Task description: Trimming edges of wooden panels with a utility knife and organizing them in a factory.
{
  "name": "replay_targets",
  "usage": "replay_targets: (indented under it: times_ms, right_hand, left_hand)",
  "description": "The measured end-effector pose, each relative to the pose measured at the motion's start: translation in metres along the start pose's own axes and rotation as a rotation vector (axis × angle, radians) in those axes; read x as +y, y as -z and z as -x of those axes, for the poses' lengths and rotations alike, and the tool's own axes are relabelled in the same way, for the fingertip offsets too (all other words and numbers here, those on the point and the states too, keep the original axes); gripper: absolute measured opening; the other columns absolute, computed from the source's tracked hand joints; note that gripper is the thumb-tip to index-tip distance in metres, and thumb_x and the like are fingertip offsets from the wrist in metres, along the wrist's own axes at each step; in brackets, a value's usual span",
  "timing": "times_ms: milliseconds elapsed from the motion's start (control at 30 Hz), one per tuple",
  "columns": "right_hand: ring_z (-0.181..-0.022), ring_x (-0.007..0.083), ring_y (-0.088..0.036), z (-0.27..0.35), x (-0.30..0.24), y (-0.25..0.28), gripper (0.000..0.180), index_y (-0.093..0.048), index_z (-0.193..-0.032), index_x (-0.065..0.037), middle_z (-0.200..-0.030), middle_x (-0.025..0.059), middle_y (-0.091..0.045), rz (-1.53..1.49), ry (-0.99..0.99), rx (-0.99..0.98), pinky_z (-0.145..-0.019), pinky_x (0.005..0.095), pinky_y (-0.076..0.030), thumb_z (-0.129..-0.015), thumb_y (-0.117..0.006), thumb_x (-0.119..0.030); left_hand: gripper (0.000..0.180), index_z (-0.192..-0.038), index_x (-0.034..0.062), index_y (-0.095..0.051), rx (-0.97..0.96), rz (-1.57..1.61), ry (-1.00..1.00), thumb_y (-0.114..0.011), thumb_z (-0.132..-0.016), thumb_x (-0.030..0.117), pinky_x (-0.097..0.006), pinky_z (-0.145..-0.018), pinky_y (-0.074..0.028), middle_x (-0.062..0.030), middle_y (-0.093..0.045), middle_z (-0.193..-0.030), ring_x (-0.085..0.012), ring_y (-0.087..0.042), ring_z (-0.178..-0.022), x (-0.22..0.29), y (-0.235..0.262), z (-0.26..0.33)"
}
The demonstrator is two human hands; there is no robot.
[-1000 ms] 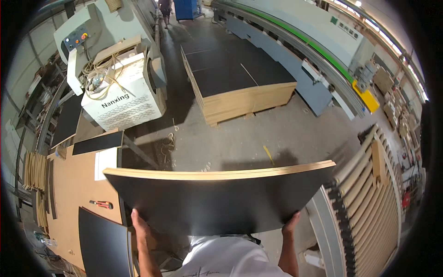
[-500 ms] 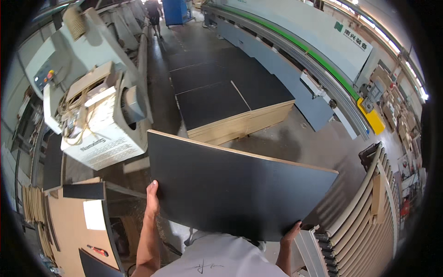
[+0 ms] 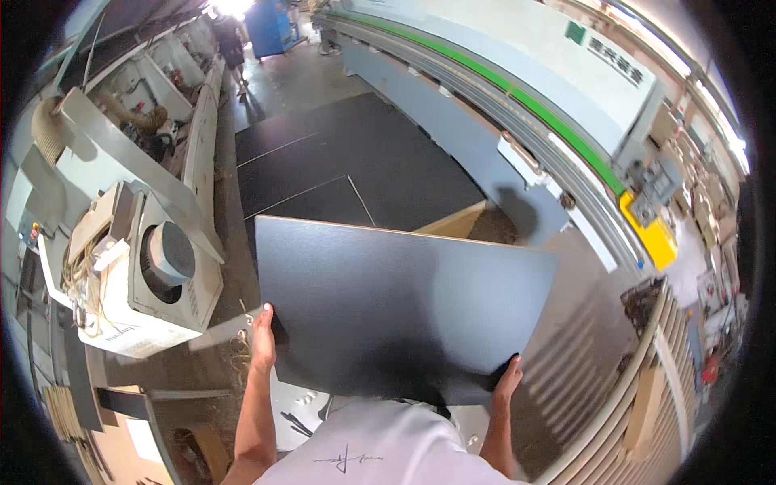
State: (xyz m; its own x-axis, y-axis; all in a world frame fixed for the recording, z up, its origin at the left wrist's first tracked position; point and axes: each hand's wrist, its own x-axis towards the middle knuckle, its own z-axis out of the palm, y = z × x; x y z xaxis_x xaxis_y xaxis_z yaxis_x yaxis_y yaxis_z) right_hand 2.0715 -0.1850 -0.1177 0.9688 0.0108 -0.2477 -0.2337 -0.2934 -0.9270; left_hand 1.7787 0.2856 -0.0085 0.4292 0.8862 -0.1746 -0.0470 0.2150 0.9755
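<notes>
In the head view, you hold a black panel (image 3: 396,307) up in front of your body, tilted so that its broad face is toward you. Your left hand (image 3: 264,335) clasps its left edge and your right hand (image 3: 508,380) its lower right corner. Both thumbs show; the other fingers are mostly hidden by the board, but both hands look closed around it.

Since half a second ago, your view has moved so that the stack of black boards (image 3: 380,153) lies nearer, its near end now partly covered by your panel. The desk (image 3: 113,444) has slid down into the lower left corner, and the roller conveyor (image 3: 606,436) has dropped lower at the right. For the carrying in hand, that suggests you have come closer to the stack with your hold unchanged. Whether the panel touches the stack, you cannot tell from here; it seems held clear.
</notes>
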Motion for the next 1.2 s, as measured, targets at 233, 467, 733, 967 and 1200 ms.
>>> replay_targets:
  times_ms: [233, 467, 733, 967, 1200]
  right_hand:
    - [-0.072, 0.0161, -0.046, -0.142, -0.054, -0.058, 0.072, -0.057, -0.082, 0.005, -0.074, 0.0015, -0.049, -0.042, -0.005, 0.406, -0.068, 0.0359, -0.038, -0.092, -0.048, -0.066]
    - [-0.058, 0.0153, -0.041, -0.31, -0.131, -0.092, 0.066, -0.054, -0.066, 0.0, -0.059, 0.0029, -0.044, 0.336, 0.052, 0.158, -0.057, 0.0371, -0.036, -0.093, -0.051, -0.06]
    - [-0.073, 0.0235, -0.058, -0.453, -0.186, -0.167, 0.071, -0.065, -0.089, 0.013, -0.077, 0.0153, -0.065, 0.594, -0.045, -0.021, -0.07, 0.0426, -0.046, -0.092, -0.054, -0.057]
    - [-0.096, 0.0259, -0.06, -0.588, -0.195, -0.258, 0.075, -0.062, -0.105, 0.016, -0.106, 0.0187, -0.065, 0.581, -0.229, -0.297, -0.085, 0.0378, -0.047, -0.086, -0.063, -0.057]
    - [-0.091, 0.0269, -0.061, -0.771, -0.188, -0.344, 0.073, -0.063, -0.1, 0.013, -0.098, 0.0192, -0.064, 0.941, -0.237, -0.364, -0.08, 0.0384, -0.048, -0.084, -0.066, -0.058]
  left_hand:
    - [0.04, -0.096, 0.0027, -0.065, 0.09, 0.006, 0.064, -0.053, -0.099, 0.041, -0.028, -0.086, -0.041, -0.0001, -0.062, -0.098, -0.0105, -0.052, -0.09, -0.03, -0.115, -0.111]
    - [0.064, -0.089, -0.0077, -0.065, 0.129, -0.262, 0.231, -0.05, -0.095, 0.054, -0.035, -0.075, -0.045, -0.0103, -0.065, -0.082, -0.0197, -0.057, -0.08, -0.094, -0.219, -0.284]
    - [0.076, -0.109, -0.0101, -0.064, 0.21, -0.617, 0.434, -0.05, -0.09, 0.062, -0.044, -0.096, -0.043, -0.032, -0.062, -0.113, -0.0435, -0.057, -0.114, -0.116, -0.295, -0.383]
    - [0.073, -0.108, -0.0092, -0.065, 0.395, -0.718, 0.586, -0.052, -0.089, 0.06, -0.045, -0.094, -0.044, -0.032, -0.063, -0.112, -0.0437, -0.058, -0.111, -0.172, -0.328, -0.423]
    - [0.073, -0.103, -0.0105, -0.065, 0.41, -0.694, 0.868, -0.053, -0.09, 0.06, -0.043, -0.087, -0.047, -0.0277, -0.066, -0.101, -0.0393, -0.062, -0.103, -0.226, -0.4, -0.512]
